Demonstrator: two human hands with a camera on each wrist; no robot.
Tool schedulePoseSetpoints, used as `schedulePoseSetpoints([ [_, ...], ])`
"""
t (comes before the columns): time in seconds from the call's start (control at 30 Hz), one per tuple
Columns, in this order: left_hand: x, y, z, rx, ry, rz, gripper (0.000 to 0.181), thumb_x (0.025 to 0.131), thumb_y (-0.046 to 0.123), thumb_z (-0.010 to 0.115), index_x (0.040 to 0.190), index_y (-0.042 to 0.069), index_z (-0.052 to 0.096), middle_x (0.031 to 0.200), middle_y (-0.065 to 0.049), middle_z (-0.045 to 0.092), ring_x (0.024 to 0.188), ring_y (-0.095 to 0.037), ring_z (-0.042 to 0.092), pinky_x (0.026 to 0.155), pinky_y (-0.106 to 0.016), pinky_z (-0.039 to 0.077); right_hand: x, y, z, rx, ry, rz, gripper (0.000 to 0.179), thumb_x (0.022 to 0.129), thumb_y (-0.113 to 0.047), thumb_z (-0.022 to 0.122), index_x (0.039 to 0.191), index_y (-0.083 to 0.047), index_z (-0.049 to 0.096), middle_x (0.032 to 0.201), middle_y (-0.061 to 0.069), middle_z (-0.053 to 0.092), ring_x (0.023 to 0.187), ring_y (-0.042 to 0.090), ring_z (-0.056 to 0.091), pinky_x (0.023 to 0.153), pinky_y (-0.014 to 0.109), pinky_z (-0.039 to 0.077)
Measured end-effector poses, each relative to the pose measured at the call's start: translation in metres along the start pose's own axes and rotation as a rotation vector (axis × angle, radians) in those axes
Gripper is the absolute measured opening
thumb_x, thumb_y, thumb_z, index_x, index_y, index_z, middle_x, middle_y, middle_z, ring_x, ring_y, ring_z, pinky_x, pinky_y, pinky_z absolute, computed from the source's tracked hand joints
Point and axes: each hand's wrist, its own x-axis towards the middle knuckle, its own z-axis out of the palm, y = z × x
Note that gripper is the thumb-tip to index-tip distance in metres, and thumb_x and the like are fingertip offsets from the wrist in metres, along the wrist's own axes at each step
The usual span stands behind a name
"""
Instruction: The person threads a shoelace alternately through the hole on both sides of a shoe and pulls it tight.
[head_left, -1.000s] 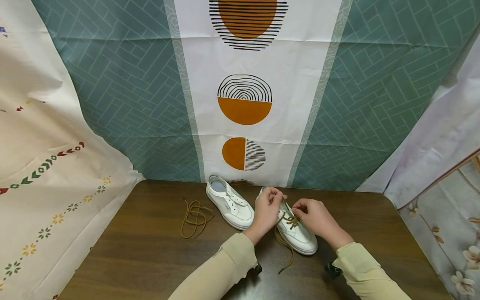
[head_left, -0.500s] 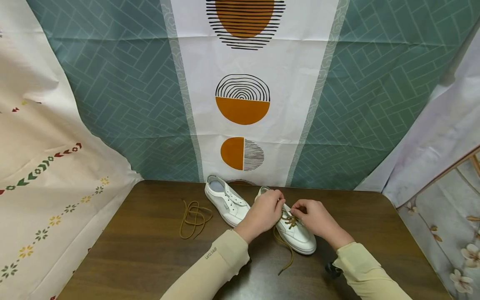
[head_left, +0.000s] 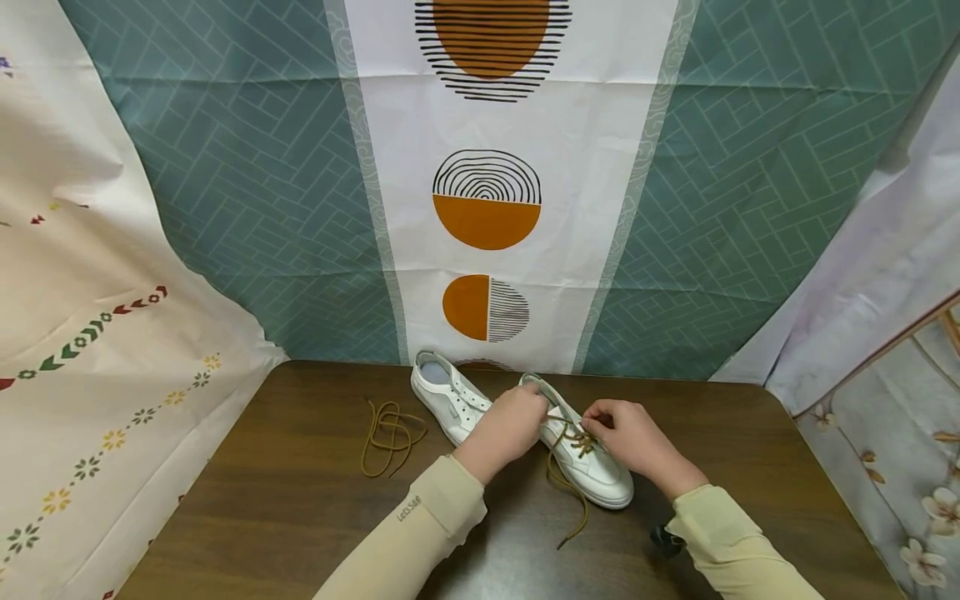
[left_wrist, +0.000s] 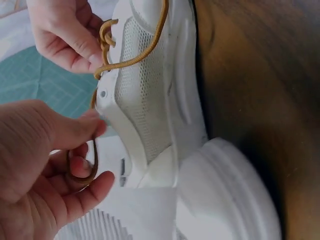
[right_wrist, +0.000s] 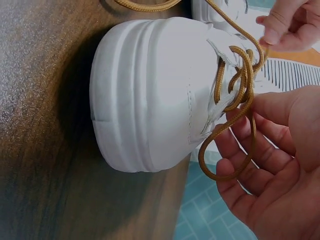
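A white sneaker [head_left: 600, 477], partly threaded with a brown shoelace [head_left: 577, 508], stands on the table with its toe toward me. My left hand [head_left: 512, 423] is beside the shoe's opening; in the left wrist view its thumb and forefinger pinch the lace [left_wrist: 95, 167], which loops down over the other fingers. At the other side of the eyelets, my right hand [head_left: 630, 435] pinches the lace close to the tongue. A loop of that lace [right_wrist: 202, 160] lies across its fingers in the right wrist view. One free lace end trails onto the table.
A second white sneaker [head_left: 442, 408], without a lace, stands to the left, partly behind my left forearm. Farther left another brown shoelace [head_left: 390, 446] lies loosely coiled on the dark wooden table [head_left: 285, 500]. A patterned cloth [head_left: 495, 225] hangs behind the table's far edge.
My left hand has moved left and slightly down from above the eyelets, drawing lace with it and uncovering more of the shoe's opening. My right hand stays nearly in place.
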Motion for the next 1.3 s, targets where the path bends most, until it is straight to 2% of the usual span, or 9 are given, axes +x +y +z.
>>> schedulePoseSetpoints([
  [0.17, 0.000, -0.003, 0.006, -0.327, 0.030, -0.165, 0.015, 0.097, 0.024, 0.050, 0.090, 0.017, 0.061, 0.098, 0.001, 0.054, 0.092, -0.014, 0.053, 0.078, -0.026, 0.047, 0.000, 0.000, 0.000, -0.003, -0.003, 0.004, 0.005, 0.089, -0.023, 0.063, 0.088, -0.021, 0.067, 0.081, -0.007, 0.065, 0.067, 0.008, 0.054, 0.058, 0.026, 0.043],
  [0.33, 0.002, -0.003, 0.010, -0.756, 0.149, -0.309, 0.019, 0.099, 0.024, 0.047, 0.096, 0.013, 0.062, 0.104, 0.001, 0.062, 0.094, -0.012, 0.056, 0.078, -0.025, 0.046, 0.000, 0.002, 0.001, -0.014, -0.002, -0.001, 0.005, 0.088, -0.024, 0.064, 0.089, -0.021, 0.068, 0.082, -0.007, 0.065, 0.073, 0.007, 0.056, 0.063, 0.027, 0.045],
  [0.53, 0.005, 0.003, 0.012, -1.348, 0.142, -0.237, 0.026, 0.101, 0.023, 0.040, 0.101, 0.000, 0.052, 0.101, -0.018, 0.069, 0.099, -0.026, 0.066, 0.087, -0.032, 0.049, 0.000, 0.002, 0.001, -0.011, -0.013, 0.018, 0.007, 0.089, -0.024, 0.063, 0.091, -0.019, 0.067, 0.082, -0.007, 0.065, 0.072, 0.008, 0.056, 0.061, 0.027, 0.044],
  [0.67, 0.006, 0.003, 0.011, -1.521, 0.160, -0.230, 0.029, 0.101, 0.019, 0.039, 0.102, -0.009, 0.045, 0.081, -0.026, 0.056, 0.079, -0.038, 0.061, 0.084, -0.044, 0.053, -0.001, 0.001, 0.001, -0.006, -0.007, 0.016, 0.007, 0.089, -0.025, 0.064, 0.091, -0.020, 0.067, 0.082, -0.007, 0.066, 0.070, 0.008, 0.055, 0.060, 0.027, 0.044],
  [0.8, 0.005, -0.002, 0.007, -1.343, 0.206, -0.284, 0.024, 0.100, 0.025, 0.042, 0.103, 0.004, 0.053, 0.073, -0.011, 0.048, 0.063, -0.021, 0.052, 0.067, -0.036, 0.055, -0.001, 0.002, 0.001, -0.008, 0.004, 0.009, 0.006, 0.088, -0.026, 0.064, 0.089, -0.021, 0.067, 0.082, -0.008, 0.065, 0.071, 0.008, 0.056, 0.061, 0.027, 0.044],
  [0.9, 0.003, -0.005, 0.004, -0.965, 0.181, -0.262, 0.017, 0.099, 0.030, 0.044, 0.099, 0.020, 0.057, 0.075, 0.001, 0.054, 0.062, -0.011, 0.052, 0.060, -0.028, 0.049, -0.002, 0.002, 0.001, -0.001, 0.002, 0.010, 0.006, 0.088, -0.026, 0.064, 0.089, -0.021, 0.067, 0.083, -0.008, 0.066, 0.073, 0.008, 0.057, 0.062, 0.027, 0.045],
  [1.03, 0.000, -0.005, 0.003, -0.430, 0.095, -0.096, 0.015, 0.098, 0.026, 0.048, 0.092, 0.020, 0.061, 0.081, 0.008, 0.058, 0.073, -0.008, 0.057, 0.067, -0.025, 0.048, -0.001, 0.002, 0.001, 0.008, -0.002, 0.015, 0.006, 0.089, -0.026, 0.064, 0.090, -0.021, 0.067, 0.083, -0.008, 0.066, 0.075, 0.008, 0.058, 0.063, 0.028, 0.046],
  [1.1, 0.000, -0.003, 0.003, -0.244, 0.063, -0.007, 0.014, 0.095, 0.024, 0.052, 0.088, 0.018, 0.063, 0.083, 0.007, 0.060, 0.079, -0.010, 0.060, 0.072, -0.026, 0.049, -0.001, 0.003, 0.001, 0.009, -0.001, 0.018, 0.007, 0.089, -0.027, 0.063, 0.090, -0.021, 0.067, 0.083, -0.008, 0.066, 0.076, 0.007, 0.058, 0.064, 0.028, 0.046],
  [1.3, 0.001, 0.000, 0.007, -0.027, 0.046, 0.111, 0.010, 0.087, 0.027, 0.065, 0.080, 0.020, 0.065, 0.080, 0.007, 0.059, 0.080, -0.013, 0.059, 0.076, -0.027, 0.048, -0.003, 0.005, 0.000, 0.015, -0.006, 0.015, 0.008, 0.091, -0.027, 0.061, 0.091, -0.021, 0.067, 0.085, -0.007, 0.066, 0.078, 0.008, 0.058, 0.066, 0.028, 0.046],
])
